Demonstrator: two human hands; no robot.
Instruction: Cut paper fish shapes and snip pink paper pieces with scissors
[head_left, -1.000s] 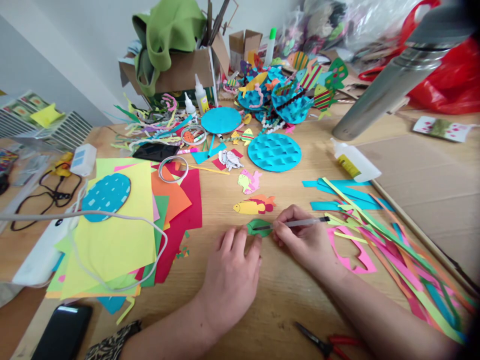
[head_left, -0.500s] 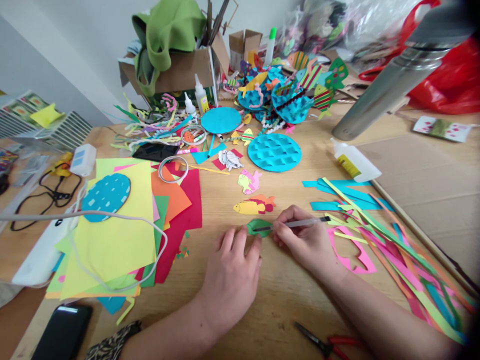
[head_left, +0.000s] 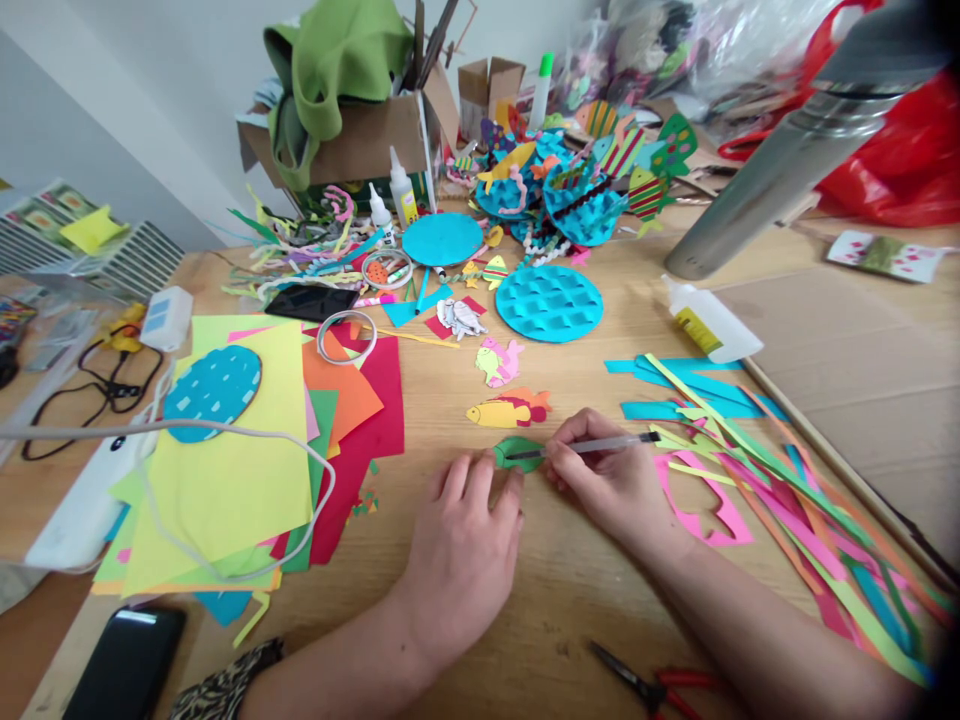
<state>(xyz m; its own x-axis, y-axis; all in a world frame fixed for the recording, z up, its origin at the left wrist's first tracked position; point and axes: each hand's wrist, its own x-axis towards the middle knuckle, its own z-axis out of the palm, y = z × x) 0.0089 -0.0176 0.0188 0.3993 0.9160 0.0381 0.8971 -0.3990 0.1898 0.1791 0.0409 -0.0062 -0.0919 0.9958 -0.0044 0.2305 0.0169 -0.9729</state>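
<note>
On the wooden bench (head_left: 585, 570), the loosely spread left hand (head_left: 471, 530) touches a green paper oval (head_left: 519, 446); the right hand (head_left: 611, 488) pinches a slim translucent pen (head_left: 611, 443) over it.

Left sleeve (head_left: 226, 684) black-tan animal print; left hand (head_left: 466, 540), right hand (head_left: 619, 488) bare.

red bag (head_left: 900, 170), seemingly plastic, behind steel flask (head_left: 776, 185); black phone (head_left: 124, 665) lower left.

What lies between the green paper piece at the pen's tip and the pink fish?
In the head view, overlapping yellow, red and orange paper fish lie between the green paper piece and the pink fish.
</note>
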